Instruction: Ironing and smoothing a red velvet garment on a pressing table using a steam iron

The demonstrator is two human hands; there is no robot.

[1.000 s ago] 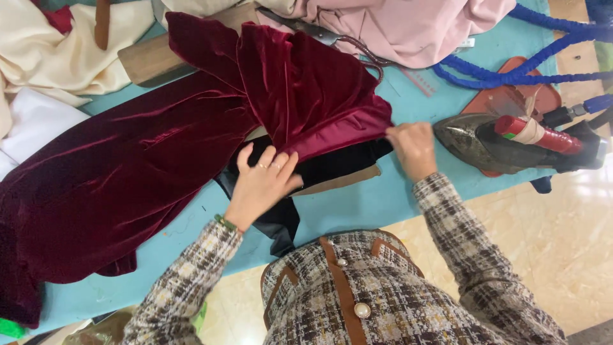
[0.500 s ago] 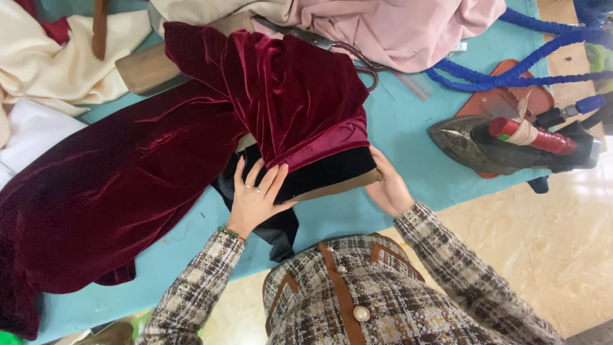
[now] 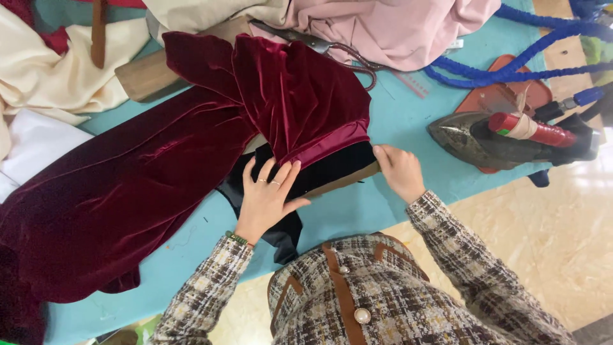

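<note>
Velvet garment (image 3: 159, 172), dark red, lies on the teal bench (image 3: 396, 115). Long axis runs diagonally: bulk at lower left, narrower end folded over at upper right, its satin-edged hem (image 3: 329, 144) facing the person.

Under the folded end sits a black padded board (image 3: 332, 169) with a tan edge, pointing right and slightly up; black cloth hangs off its left end toward the bench edge.

Left hand (image 3: 268, 198): flat, fingers spread, pressing on the velvet fold and the black board. Rings on two fingers, green band at the wrist. Not gripping anything.

Right hand (image 3: 399, 171): fingers curled at the right tip of the board, touching its tan edge just below the hem. Can't tell if it actually pinches it.

The hands are apart, one at each end of the board.

Around:
- Iron (image 3: 504, 137), grey sole, red handle, lying on a red-brown mat (image 3: 504, 89) right of the right hand, close but not touching.
- Blue cord (image 3: 511, 57) looping across top right.
- Pink cloth (image 3: 396, 29) at top, scissors (image 3: 332, 51) partly under it.
- Cream cloth (image 3: 57, 70) top left, wooden block (image 3: 143, 76) beside it.
- Small white tag at the pink cloth's right edge, too small to detail.
</note>
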